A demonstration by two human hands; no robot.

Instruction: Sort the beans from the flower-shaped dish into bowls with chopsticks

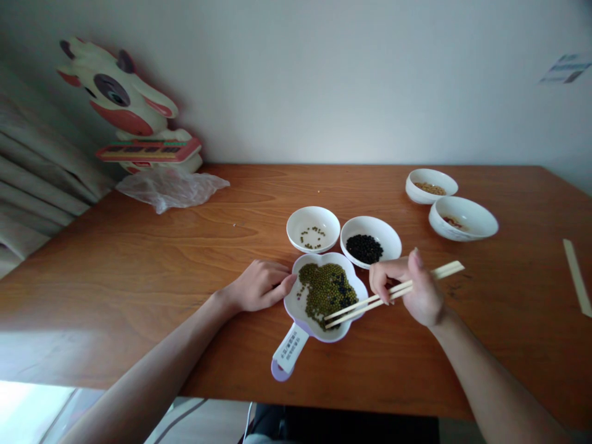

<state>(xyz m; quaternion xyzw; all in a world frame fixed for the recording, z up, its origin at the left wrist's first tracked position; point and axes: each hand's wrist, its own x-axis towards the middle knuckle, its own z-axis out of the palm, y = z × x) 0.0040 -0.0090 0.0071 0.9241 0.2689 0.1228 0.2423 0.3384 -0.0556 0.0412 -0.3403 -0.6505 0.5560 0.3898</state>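
In front of me is a white flower-shaped dish with a lilac rim and a labelled handle. It holds green mung beans, with dark beans mixed in on the right. My left hand lies on the table with its fingers curled at the dish's left rim, the thumb on the edge. Wooden chopsticks are gripped in my right hand, their tips down among the mung beans near the dish's front. Whether a bean is between the tips is too small to tell.
Just behind the dish stand a white bowl with a few mung beans and a bowl of black beans. Two more bowls, one with yellowish grains, one with reddish bits, are farther right. A plastic bag and cow toy sit back left.
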